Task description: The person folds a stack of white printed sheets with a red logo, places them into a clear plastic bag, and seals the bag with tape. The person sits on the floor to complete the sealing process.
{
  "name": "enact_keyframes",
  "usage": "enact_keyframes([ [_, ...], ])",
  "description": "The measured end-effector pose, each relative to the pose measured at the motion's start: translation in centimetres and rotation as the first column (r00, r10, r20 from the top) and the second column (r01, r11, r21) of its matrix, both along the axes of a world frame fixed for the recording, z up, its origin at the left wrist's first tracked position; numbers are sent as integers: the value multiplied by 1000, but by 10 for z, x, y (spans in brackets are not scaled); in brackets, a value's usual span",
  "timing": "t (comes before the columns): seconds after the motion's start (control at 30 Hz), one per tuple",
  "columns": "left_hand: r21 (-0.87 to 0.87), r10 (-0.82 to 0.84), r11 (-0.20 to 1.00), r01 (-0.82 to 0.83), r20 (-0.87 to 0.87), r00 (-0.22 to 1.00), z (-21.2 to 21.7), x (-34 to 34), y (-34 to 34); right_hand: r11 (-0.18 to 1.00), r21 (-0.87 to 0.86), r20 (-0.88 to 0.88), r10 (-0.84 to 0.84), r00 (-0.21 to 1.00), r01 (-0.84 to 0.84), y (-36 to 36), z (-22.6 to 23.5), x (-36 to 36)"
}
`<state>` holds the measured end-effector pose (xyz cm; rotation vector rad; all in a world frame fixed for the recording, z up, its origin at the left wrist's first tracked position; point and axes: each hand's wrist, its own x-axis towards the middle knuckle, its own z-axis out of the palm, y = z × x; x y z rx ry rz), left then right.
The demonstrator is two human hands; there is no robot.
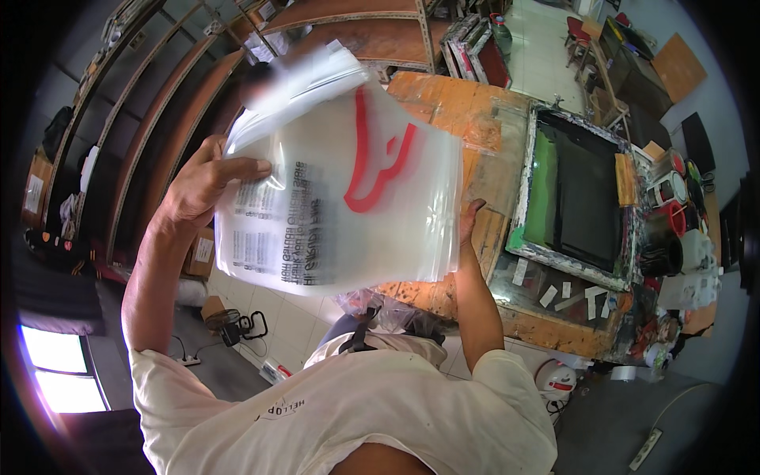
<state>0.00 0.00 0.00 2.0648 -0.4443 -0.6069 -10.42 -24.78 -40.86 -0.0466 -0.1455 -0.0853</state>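
Observation:
Raised in front of me is a stack of clear plastic sheets (380, 237), possibly flat bags, printed with bold red strokes and dark lettering. My left hand (204, 180) is closed on its left edge, thumb across the front and fingers behind. The top end of the stack bends over and looks blurred. At the right edge is my right hand (469, 226), its thumb sticking up beside the sheets. The sheets hide its other fingers, so its grip cannot be made out. A worn wooden table (419, 95) lies behind and to the right of the stack.
A screen-printing frame (582, 198) with a green and dark surface lies on the table, a wooden-handled squeegee (626, 180) at its right side. Ink tubs (669, 190) crowd the right edge. Shelving (158, 119) stands at left. A small fan (226, 323) sits on the floor.

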Motion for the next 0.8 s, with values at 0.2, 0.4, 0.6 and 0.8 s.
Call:
enact_keyframes([
  [0.2,64,-52,996,57,-71,996,-1,3,-15,973,-116,69,208,976,-199,5,-38,-5],
  [0.4,98,-34,994,50,-163,986,-5,9,-7,957,-107,-300,227,927,-270,66,-26,-16],
  [0.6,-4,29,999,-32,-273,962,-53,26,40,685,-689,-517,-236,823,-236,20,38,-47],
  [0.8,46,36,999,-22,-326,945,-203,85,110,505,-818,-551,-548,629,-276,-1,72,-75],
])
